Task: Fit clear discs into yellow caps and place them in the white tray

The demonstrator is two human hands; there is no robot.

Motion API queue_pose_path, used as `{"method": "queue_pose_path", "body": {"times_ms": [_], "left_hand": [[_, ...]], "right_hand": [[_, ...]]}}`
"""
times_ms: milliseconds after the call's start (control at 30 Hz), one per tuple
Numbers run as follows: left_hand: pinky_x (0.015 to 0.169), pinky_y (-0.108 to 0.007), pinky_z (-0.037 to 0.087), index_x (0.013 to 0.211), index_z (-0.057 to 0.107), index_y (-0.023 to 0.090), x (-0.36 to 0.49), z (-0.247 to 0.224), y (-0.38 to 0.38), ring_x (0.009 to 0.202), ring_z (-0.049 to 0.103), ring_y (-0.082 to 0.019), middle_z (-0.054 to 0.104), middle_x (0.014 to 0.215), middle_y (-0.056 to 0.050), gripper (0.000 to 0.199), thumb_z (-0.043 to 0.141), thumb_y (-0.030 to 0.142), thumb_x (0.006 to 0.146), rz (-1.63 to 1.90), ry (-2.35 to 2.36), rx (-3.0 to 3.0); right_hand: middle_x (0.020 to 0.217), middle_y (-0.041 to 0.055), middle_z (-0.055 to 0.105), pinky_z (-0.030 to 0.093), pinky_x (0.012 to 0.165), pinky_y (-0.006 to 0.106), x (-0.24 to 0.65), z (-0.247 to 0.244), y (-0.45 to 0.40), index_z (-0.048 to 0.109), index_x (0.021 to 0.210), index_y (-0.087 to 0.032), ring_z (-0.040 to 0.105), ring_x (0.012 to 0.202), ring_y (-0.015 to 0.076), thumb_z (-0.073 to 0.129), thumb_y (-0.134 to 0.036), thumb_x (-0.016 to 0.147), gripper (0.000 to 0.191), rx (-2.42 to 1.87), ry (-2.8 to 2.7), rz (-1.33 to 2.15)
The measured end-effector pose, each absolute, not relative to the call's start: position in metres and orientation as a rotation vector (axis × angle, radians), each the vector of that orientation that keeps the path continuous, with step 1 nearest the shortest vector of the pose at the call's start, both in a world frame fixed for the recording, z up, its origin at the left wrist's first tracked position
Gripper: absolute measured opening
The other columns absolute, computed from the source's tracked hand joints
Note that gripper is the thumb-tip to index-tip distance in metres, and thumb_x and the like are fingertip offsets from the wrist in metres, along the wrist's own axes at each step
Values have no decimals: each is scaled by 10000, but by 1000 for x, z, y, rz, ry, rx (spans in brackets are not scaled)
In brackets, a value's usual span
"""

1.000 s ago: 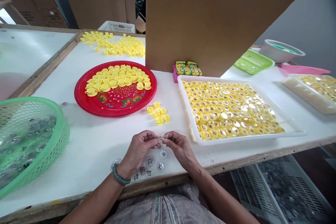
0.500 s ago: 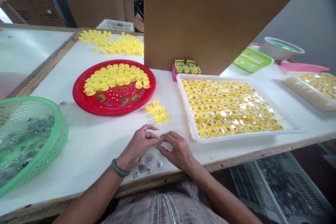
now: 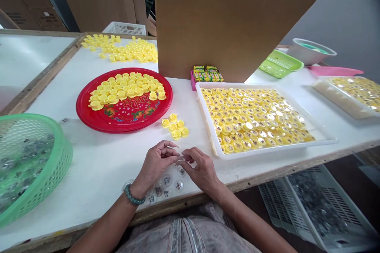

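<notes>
My left hand (image 3: 156,163) and my right hand (image 3: 202,169) meet fingertip to fingertip just above the table near its front edge. Both are closed in a pinch. Between the fingertips is something small, mostly hidden, that I cannot make out. Under and beside the hands lie several clear round plastic pieces (image 3: 167,180) with small dark printed pictures. Just beyond the fingers sits a small group of yellow plastic cup-shaped pieces (image 3: 177,125). A red round tray (image 3: 130,120) behind to the left carries many more of these yellow pieces.
To the right stands a white tray (image 3: 322,138) filled with yellow pieces topped with pictures. A green basket (image 3: 63,158) of clear pieces is at left. A cardboard sheet (image 3: 219,19) rises behind a pink box (image 3: 193,84). White crates (image 3: 276,201) sit below the table.
The view has shifted slightly, so the table things appear a little further left. Both hands stay together in their pinch, with the fingertips slightly rearranged.
</notes>
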State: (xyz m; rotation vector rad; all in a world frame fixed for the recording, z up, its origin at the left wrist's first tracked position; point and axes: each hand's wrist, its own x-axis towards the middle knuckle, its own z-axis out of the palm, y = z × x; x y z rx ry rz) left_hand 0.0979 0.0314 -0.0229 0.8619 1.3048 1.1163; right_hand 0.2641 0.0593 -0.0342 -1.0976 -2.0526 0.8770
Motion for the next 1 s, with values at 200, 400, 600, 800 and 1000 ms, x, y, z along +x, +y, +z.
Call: {"method": "queue_pose_path", "body": {"times_ms": [200,400,600,800,1000], "left_hand": [[707,-252,487,904,572,180,101,-19,28,713,630,-138,685,740,4,315,743,230,645,1104,1245,765],[738,-273,491,900,563,175,106,-19,26,737,632,-146,685,763,-3,324,748,224,639,1174,1243,722],[636,-240,436,949,544,170,97,-16,36,629,579,-118,665,688,8,337,696,152,648,1051,1229,769],[613,-240,400,964,545,149,90,-17,52,585,526,-110,624,646,16,334,660,143,650,887,1179,890],[699,-295,443,1047,576,195,88,-22,80,757,577,-187,607,837,-43,297,582,333,783,889,1593,1535]], "right_hand": [[646,-15,580,433,566,224,264,-35,59,600,753,-172,525,598,108,685,-293,728,150,-1127,-1469,1542],[703,-8,605,486,584,249,262,-34,58,602,896,-190,577,604,118,681,-330,729,232,-1042,-1267,1686],[1024,65,602,490,798,324,274,-30,62,550,1177,-238,588,902,173,569,-222,837,341,-973,-1983,1096],[969,71,614,473,790,312,276,-29,72,587,1090,-210,577,902,189,583,-191,827,264,-890,-2381,747],[875,50,598,476,700,299,272,-37,78,581,954,-193,582,821,193,630,-212,772,190,-1175,-2264,607]]}}
